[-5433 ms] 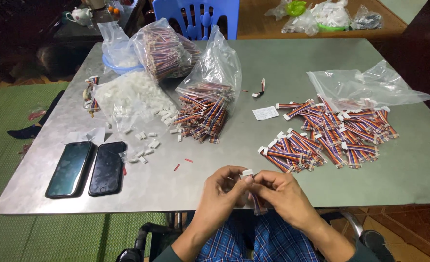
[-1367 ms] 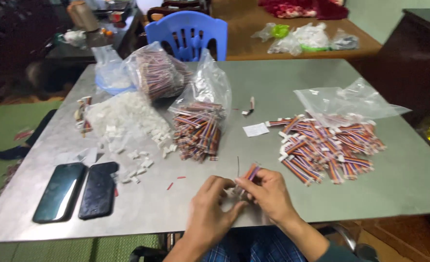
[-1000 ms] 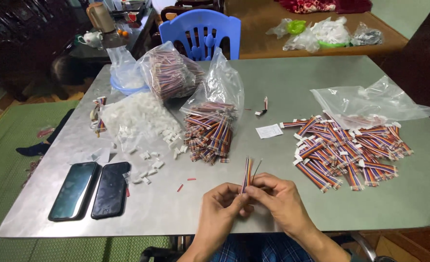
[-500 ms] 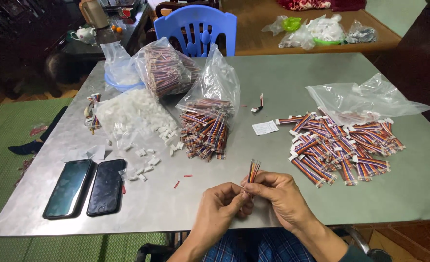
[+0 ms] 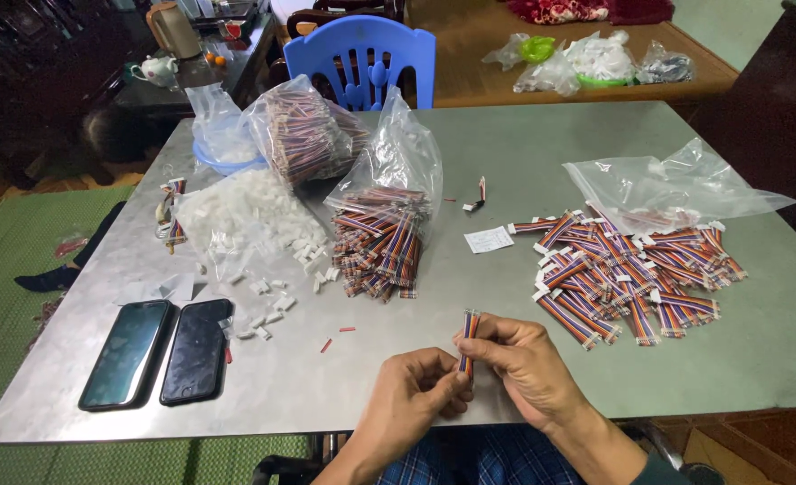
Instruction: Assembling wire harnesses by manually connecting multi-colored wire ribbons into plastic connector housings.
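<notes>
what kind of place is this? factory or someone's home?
Most likely a home used for piecework, not a factory. A plain metal table holds bags of ribbon cable pieces; behind it stand a blue plastic chair, a teapot and a kettle.

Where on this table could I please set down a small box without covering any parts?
Bare metal lies along the far edge of the table, and at the near right corner below the pile of finished ribbon cables. The left half is crowded: two phones, loose white connectors and bagged cables.
</notes>
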